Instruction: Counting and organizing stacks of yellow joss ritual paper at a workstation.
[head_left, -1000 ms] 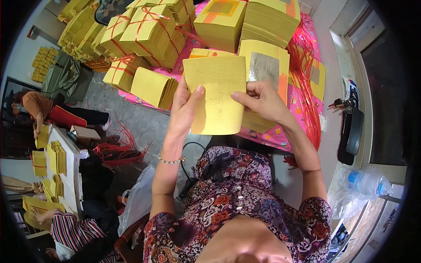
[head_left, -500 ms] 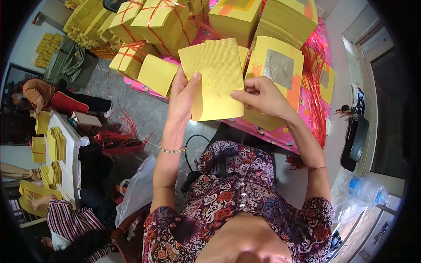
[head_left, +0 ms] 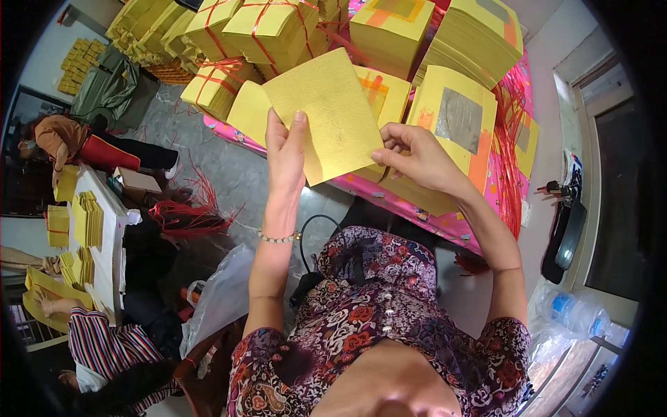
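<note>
A yellow sheet of paper (head_left: 330, 111), finely textured, is held up tilted in front of me. My left hand (head_left: 286, 153) grips its left edge, thumb on the near face. At its lower right edge, my right hand (head_left: 418, 158) pinches it between thumb and bent fingers. Behind my right hand lies a stack of yellow paper (head_left: 486, 115) with a silver square and orange marks on top. Partly covered by the held sheet are another yellow stack (head_left: 397, 94) with an orange-framed patch and a plain yellow stack (head_left: 249, 115).
A pink cloth-covered table (head_left: 445, 221) bears red-tied yellow bundles (head_left: 260, 31) and loose red strips (head_left: 511, 174). At left, two people work by a white table (head_left: 111, 243) with yellow paper piles. A clear plastic bag (head_left: 222, 292) is near my left arm, a plastic bottle (head_left: 577, 313) at right.
The held sheet has tilted, its top edge now slanting up to the right. Both hands stay on it. The whole view has shifted slightly.
</note>
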{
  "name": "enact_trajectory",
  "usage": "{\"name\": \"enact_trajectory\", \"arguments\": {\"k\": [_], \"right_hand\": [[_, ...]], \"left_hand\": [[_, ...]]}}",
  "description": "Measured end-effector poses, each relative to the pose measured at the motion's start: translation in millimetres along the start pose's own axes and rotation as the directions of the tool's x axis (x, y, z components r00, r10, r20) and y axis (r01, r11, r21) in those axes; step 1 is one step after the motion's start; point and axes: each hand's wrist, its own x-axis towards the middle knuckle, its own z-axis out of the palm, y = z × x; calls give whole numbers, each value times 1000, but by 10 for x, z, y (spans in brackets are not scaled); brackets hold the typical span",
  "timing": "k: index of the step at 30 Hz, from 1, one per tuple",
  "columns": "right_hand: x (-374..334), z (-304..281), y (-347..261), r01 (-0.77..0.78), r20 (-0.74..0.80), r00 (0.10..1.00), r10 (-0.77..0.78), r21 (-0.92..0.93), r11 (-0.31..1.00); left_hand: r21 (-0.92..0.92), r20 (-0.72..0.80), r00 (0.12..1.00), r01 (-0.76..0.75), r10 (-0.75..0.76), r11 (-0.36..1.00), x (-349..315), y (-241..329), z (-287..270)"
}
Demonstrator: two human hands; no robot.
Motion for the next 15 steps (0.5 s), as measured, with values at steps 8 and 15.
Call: {"name": "enact_trajectory", "arguments": {"k": [8,15], "right_hand": [[187,15,-21,123,-49,991,-125,-48,991],[475,58,33,31,-18,999,-36,-224,974]], "left_hand": [[64,-23,1000,6,-5,998,-45,25,-66],[-8,-49,994,95,-96,995,-234,-234,-236]]}}
